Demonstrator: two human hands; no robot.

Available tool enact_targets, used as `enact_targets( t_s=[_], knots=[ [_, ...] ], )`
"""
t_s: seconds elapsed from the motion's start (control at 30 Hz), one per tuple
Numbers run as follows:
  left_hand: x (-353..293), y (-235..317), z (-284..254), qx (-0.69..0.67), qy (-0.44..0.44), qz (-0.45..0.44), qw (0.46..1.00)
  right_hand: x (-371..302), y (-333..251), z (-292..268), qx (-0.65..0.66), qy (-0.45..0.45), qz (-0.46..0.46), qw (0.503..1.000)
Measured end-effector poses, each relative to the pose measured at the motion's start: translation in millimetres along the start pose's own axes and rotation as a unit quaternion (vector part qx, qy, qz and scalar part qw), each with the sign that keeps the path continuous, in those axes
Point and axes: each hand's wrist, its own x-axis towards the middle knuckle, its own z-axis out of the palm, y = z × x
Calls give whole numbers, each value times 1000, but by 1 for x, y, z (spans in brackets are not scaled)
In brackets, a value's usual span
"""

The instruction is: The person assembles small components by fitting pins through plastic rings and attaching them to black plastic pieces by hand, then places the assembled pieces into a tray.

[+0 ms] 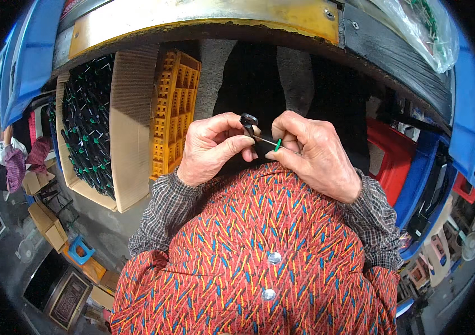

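Note:
In front of my lap, my left hand (209, 148) is closed, its thumb and fingers pinching a small black plastic piece (249, 119) with a rounded top. Facing it, my right hand (324, 156) pinches a thin metal rod with a green collar (278, 145). The rod runs across the gap between my hands to the black piece. My fingers hide whether its tip sits inside that piece or only touches it.
A worn bench edge (204, 15) crosses ahead. At left stand a cardboard box (132, 117) full of black and green parts and a yellow crate (173, 111). Red (388, 159) and blue bins (464, 111) stand right, below a clear bag (416, 33). Another person's sleeve (17, 167) shows far left.

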Motion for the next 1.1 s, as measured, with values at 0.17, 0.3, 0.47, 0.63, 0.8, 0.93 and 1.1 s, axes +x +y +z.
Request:
enact_targets(
  t_s=[0.17, 0.3, 0.47, 0.63, 0.8, 0.93, 1.1],
  knots=[
    [1, 2, 1, 102, 23, 36, 994, 2, -3, -7, 75, -71, 116, 988],
    [2, 4, 0, 153, 14, 42, 987, 0, -1, -5, 30, -39, 55, 997],
    [2, 5, 2, 160, 18, 23, 987, -2, 1, 3, -51, 22, -38, 998],
    [1, 5, 2, 163, 14, 20, 986, -3, 4, 2, -80, 24, -61, 995],
    [2, 6, 0, 214, 4, 52, 975, 1, 0, -7, -18, -35, 21, 999],
    [4, 9, 2, 249, -4, 71, 966, 2, -3, -11, 40, -62, 99, 992],
    [5, 9, 4, 256, -2, 72, 964, -1, 1, -1, -33, 5, -7, 999]
  ],
)
